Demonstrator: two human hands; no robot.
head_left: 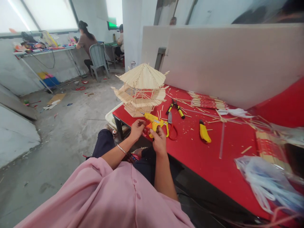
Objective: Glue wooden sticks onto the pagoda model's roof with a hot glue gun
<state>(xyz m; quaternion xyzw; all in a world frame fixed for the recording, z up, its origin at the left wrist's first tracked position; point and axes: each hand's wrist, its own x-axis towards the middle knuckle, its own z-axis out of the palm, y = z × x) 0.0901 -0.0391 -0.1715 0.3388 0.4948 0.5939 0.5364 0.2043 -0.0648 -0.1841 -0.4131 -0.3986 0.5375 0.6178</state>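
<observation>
My left hand [137,130] is closed in a pinch at the table's near edge. My right hand [159,139] is also closed, close beside it, and what the fingers of either hand hold is too small or hidden to name. Just behind them is a yellow glue gun [155,121], partly covered by my right hand. Beyond it stands a two-tiered pavilion model [143,79] of thin wooden sticks. Red-handled scissors [173,131] lie to the right of my right hand, near yellow-and-black pliers [177,109].
The red table [190,155] bears a yellow utility knife [204,132], bundled sticks [209,102], loose sticks and a plastic bag [263,177]. A pale board [213,63] stands along its back. Far left, a person [86,42] sits on a chair [98,58] at another table.
</observation>
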